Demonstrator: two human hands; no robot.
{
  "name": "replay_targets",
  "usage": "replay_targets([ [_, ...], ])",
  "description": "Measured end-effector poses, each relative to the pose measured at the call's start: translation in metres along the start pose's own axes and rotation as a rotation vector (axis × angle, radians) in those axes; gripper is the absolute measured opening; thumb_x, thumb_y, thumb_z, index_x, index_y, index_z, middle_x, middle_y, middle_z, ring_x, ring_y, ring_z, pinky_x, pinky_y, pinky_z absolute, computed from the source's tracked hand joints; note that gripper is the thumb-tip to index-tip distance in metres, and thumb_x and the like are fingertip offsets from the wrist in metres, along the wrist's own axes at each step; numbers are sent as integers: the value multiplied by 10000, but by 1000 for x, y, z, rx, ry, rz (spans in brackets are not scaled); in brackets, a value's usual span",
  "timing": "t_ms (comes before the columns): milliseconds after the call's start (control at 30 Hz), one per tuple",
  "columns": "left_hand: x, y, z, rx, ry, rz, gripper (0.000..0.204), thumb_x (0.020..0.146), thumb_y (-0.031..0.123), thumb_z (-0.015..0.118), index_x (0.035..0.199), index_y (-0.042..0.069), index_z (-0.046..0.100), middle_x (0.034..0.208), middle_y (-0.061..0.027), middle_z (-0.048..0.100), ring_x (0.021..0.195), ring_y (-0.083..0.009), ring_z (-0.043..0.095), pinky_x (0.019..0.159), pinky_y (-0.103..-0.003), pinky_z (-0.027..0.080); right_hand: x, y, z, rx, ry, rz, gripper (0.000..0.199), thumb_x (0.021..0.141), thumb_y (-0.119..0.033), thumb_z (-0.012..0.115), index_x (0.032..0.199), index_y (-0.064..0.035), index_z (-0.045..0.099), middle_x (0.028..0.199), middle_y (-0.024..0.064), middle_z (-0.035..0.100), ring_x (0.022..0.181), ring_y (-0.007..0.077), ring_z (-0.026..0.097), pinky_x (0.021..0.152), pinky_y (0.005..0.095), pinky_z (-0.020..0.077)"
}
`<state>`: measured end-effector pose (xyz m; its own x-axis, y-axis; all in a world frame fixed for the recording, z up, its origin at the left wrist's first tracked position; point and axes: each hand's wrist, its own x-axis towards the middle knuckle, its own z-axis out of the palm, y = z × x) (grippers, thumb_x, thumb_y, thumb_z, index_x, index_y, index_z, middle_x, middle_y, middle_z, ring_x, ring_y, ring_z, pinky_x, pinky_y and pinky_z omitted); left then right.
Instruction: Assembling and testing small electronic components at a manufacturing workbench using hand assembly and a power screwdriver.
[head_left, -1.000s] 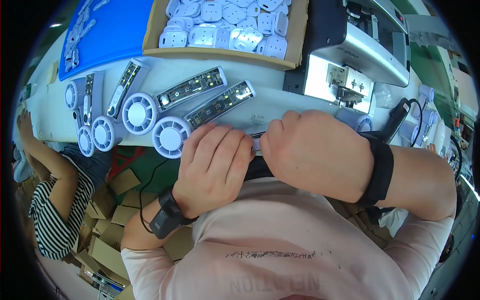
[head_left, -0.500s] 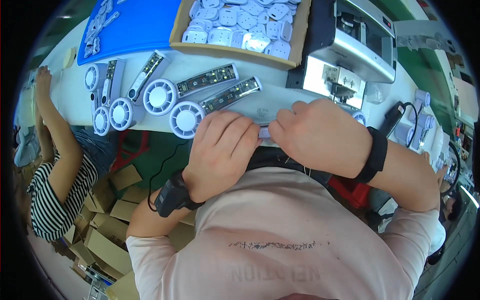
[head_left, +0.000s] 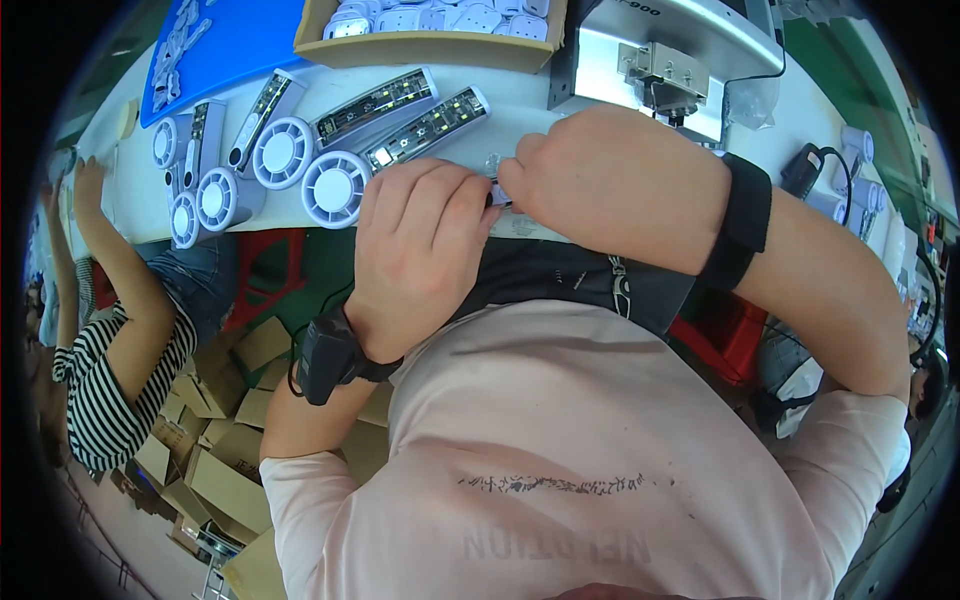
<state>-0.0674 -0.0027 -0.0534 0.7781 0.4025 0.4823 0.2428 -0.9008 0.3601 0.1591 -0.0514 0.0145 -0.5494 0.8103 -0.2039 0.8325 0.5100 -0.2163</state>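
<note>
1. Left hand (head_left: 420,245) and right hand (head_left: 610,190) nearly meet, fingers curled on a small pale part (head_left: 499,195) by the near edge of the surface (head_left: 525,105); its progress I can't tell.
2. Leftward, fan units (head_left: 283,153) show bare circuit boards, seemingly unfinished.
3. Beyond: carton (head_left: 430,51), machine (head_left: 668,78); knuckles block my view.

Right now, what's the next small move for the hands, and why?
Probably ease the right hand slightly aside, left hand steadying the small pale part: only a sliver shows between the two hands, so its condition can't be checked.
</note>
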Motion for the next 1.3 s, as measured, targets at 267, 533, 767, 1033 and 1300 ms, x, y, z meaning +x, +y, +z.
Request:
replay_targets([
  [267,-3,-1,-3,34,-32,-2,361,794,74,825,1125,12,696,1115,-112,669,1029,-318,660,864,-464,523,0,-2,2,30,14,-22,112,906,-139,677,867,-40,710,775,141,722,730,323,754,641,423,593],
  [533,2,-7,-3,-35,-7,61,306,818,71,800,1101,-16,723,1110,-122,689,1028,-306,667,875,-469,548,9,5,-2,99,-68,12,164,924,-179,689,876,-23,709,762,155,715,753,363,750,686,462,603],
  [767,-4,1,-6,19,-1,93,257,839,82,804,1072,-8,743,1144,-123,704,1086,-300,677,935,-474,566,4,-4,4,236,70,251,243,921,-292,783,973,-64,716,964,130,714,898,357,751,756,480,601],
  [1033,-3,28,-21,-104,-173,-160,455,845,156,837,1242,-7,686,1164,-148,721,1100,-340,681,933,-438,560,-12,-11,14,95,173,-6,273,863,-298,813,1001,-82,719,988,50,704,954,268,699,870,406,536],
  [1300,-4,29,-21,-98,-317,-211,555,859,184,840,1345,-1,645,1132,-129,729,1062,-323,675,911,-438,527,-11,-24,22,6,49,43,239,874,-243,792,1012,-58,727,935,58,702,972,251,684,910,392,515],
])
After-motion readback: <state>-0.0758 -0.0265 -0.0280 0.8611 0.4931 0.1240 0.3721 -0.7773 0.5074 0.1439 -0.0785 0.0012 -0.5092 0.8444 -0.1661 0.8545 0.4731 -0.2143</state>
